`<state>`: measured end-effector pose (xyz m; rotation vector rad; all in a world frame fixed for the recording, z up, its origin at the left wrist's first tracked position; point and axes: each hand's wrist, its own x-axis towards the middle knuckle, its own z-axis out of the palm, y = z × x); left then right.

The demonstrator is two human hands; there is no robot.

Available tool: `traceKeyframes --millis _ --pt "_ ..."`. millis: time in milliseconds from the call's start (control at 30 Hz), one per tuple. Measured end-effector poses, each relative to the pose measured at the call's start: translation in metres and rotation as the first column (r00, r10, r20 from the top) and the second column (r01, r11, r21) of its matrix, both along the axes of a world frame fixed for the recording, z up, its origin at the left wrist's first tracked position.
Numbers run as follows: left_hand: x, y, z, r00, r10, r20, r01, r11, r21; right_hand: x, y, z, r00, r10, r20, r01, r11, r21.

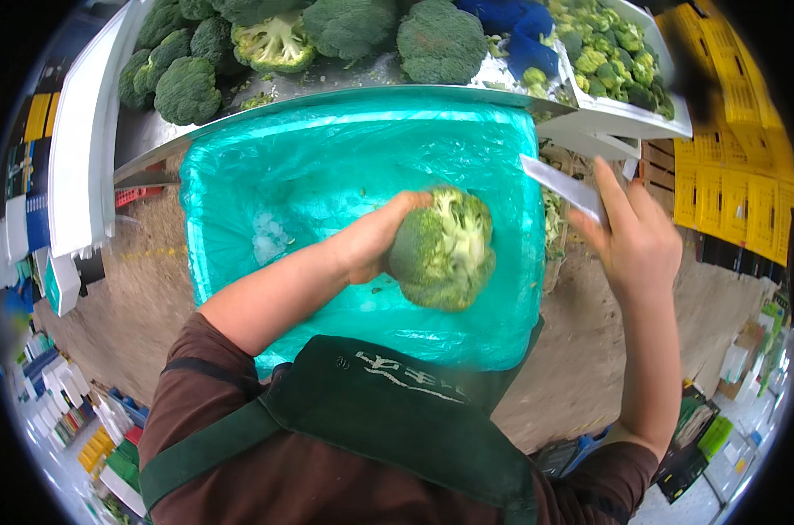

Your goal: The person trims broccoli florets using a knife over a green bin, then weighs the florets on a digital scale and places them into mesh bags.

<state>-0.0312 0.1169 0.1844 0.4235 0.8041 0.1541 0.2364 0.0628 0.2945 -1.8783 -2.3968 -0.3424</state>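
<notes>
A head of broccoli [446,252] is gripped in my left hand [380,230], its pale stem side turned up and to the right. It hangs over a bin [538,275] lined with teal plastic film. My right hand [639,236] holds a knife by its handle, which the fingers hide. The broad blade [564,187] points up and left, apart from the broccoli, across the bin's right rim. Inside the bin lie a clump of what looks like ice [270,237] and a few small green scraps.
Several broccoli heads [441,42] lie on a metal table [364,72] beyond the bin, with a blue cloth [531,39] beside them. A white foam box [682,121] of broccoli pieces [616,59] stands at upper right. Yellow crates [731,197] are stacked at right.
</notes>
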Motion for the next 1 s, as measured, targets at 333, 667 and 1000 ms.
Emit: traceKeyframes --millis 333,667,1000 --pt "0.015 -0.006 -0.007 0.968 -0.239 0.078 0.225 0.961 0.159 -0.074 -0.003 -0.012 0.788 0.436 -0.434 -0.590 0.736 -0.332" --pt "0.006 -0.003 0.005 0.956 0.204 0.209 -0.190 0.978 -0.087 0.039 0.096 -0.015 0.443 -0.186 -0.877 0.533 0.841 0.091" --pt "-0.031 0.089 0.058 0.844 0.411 0.346 -0.537 0.662 0.523 0.019 0.046 -0.083 0.215 -0.302 -0.929 0.285 0.929 -0.236"
